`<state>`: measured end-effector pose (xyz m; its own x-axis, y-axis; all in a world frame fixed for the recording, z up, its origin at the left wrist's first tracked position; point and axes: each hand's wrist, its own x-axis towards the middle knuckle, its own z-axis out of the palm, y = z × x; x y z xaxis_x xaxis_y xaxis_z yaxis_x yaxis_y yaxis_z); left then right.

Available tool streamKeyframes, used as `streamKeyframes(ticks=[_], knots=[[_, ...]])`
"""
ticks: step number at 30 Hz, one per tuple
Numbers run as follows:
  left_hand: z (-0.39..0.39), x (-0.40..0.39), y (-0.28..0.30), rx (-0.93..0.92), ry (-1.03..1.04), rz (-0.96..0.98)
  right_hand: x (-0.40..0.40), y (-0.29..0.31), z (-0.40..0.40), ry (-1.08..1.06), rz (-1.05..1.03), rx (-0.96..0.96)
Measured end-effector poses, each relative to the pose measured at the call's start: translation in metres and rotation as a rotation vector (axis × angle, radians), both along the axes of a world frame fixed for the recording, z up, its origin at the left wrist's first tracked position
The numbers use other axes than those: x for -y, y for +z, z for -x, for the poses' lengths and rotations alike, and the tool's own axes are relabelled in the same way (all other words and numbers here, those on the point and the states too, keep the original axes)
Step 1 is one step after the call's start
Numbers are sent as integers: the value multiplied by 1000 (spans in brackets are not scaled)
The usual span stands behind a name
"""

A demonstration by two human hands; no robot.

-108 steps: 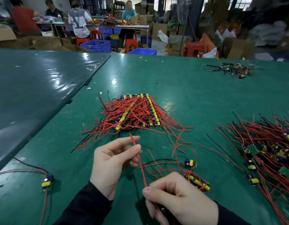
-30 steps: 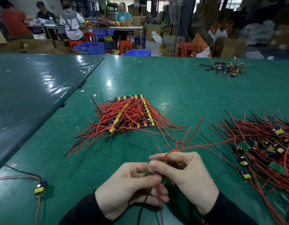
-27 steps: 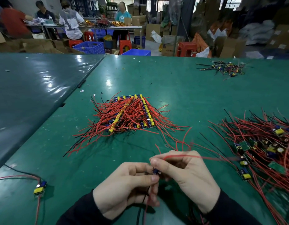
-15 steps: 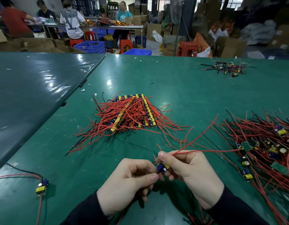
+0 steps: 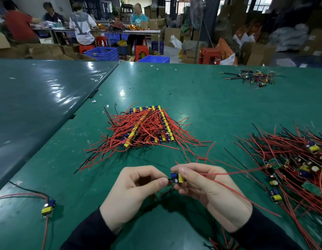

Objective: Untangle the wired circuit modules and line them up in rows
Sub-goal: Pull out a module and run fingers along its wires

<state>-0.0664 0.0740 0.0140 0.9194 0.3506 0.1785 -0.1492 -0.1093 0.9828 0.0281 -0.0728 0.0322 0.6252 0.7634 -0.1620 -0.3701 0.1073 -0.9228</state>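
Small blue-and-yellow circuit module (image 5: 177, 177) pinched between right hand (image 5: 209, 192) fingers and left hand (image 5: 133, 192) fingertips, thin glossy red wires trailing, over smooth green desk (image 5: 201, 98), no legible writing.

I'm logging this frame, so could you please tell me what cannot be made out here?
Head view only:
- Held module: underside hidden by right hand and left hand.
- Tangled pile: cut off by right edge.
- Aligned stack: lower modules buried under red wires.
- Far pile: too small.
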Motion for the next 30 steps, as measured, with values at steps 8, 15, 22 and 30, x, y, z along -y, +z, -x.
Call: streamKeyframes(ticks=[8,15,22,30], knots=[[0,4,-2,109,340,-417,-1,-4,-2,-88,22,57],[4,13,5,187,231,-332,-2,-4,1,-168,-36,58],[-3,8,0,60,224,159,0,-4,10,21,-66,274],[4,-8,4,-52,-50,588,3,0,-9,259,52,190]])
